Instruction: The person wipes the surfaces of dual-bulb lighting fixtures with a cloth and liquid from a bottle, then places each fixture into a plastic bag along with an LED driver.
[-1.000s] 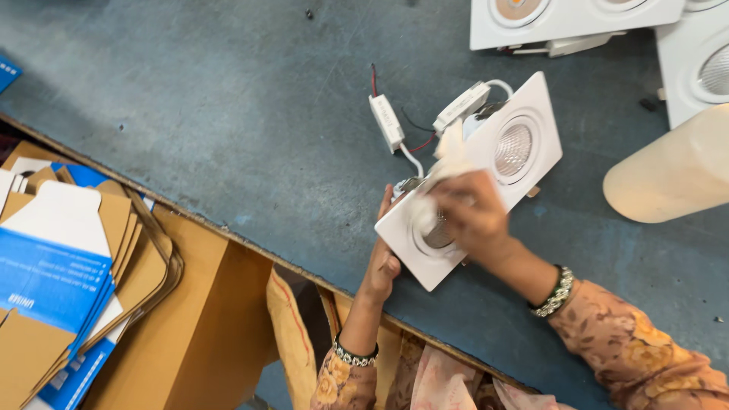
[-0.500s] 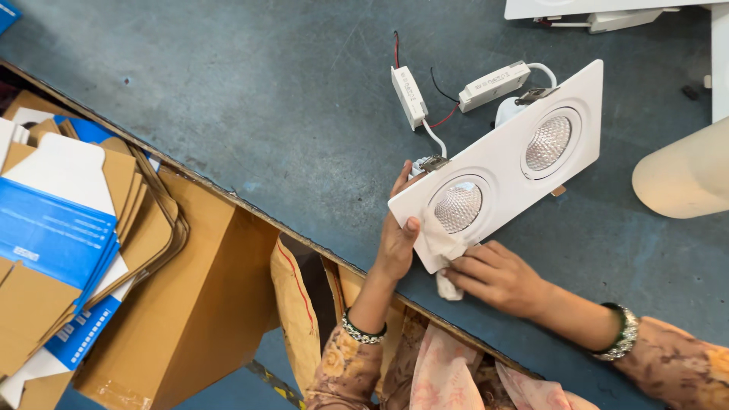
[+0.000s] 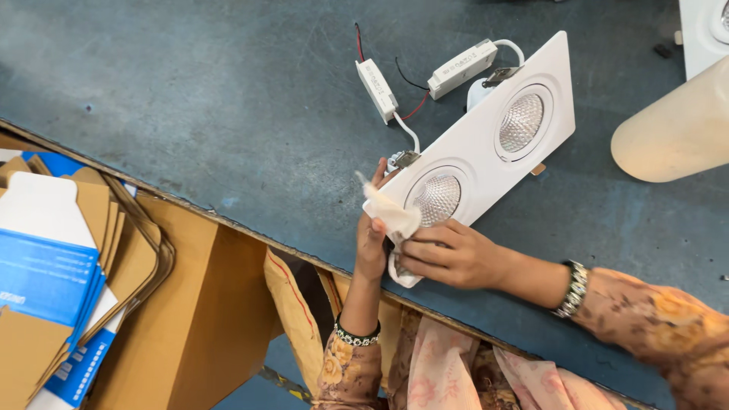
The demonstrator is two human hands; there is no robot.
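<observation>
Head view: a white rectangular twin-lamp recessed light fitting [image 3: 486, 148] lies slantwise on the grey-blue table [image 3: 190, 99], its near end at the table's front edge and tipped up into the person's hands. The left hand [image 3: 372, 243] grips that near corner from the edge side, its fingers closed on the frame. The right hand [image 3: 448, 254] has its fingers pinched on a crumpled white cloth [image 3: 395, 224], pressed against the frame just beside the nearer of the two faceted round reflectors [image 3: 437, 199]; the farther reflector [image 3: 521, 121] is uncovered.

Behind the fitting, two small white oblong driver boxes [image 3: 377, 89] trail on thin red, black and white leads, so they would likely drag along if the fitting were lifted.

The frame looks stiff and fairly light, with a smooth painted face that may slip and mark easily; the flat rim and long edges seem the safest hold, not the reflectors or wires. The cloth is soft and limp.

A cream cylindrical roll [image 3: 676, 125] lies at the right. Flattened brown-and-blue cardboard cartons [image 3: 53, 273] are stacked below the table edge on the left.
</observation>
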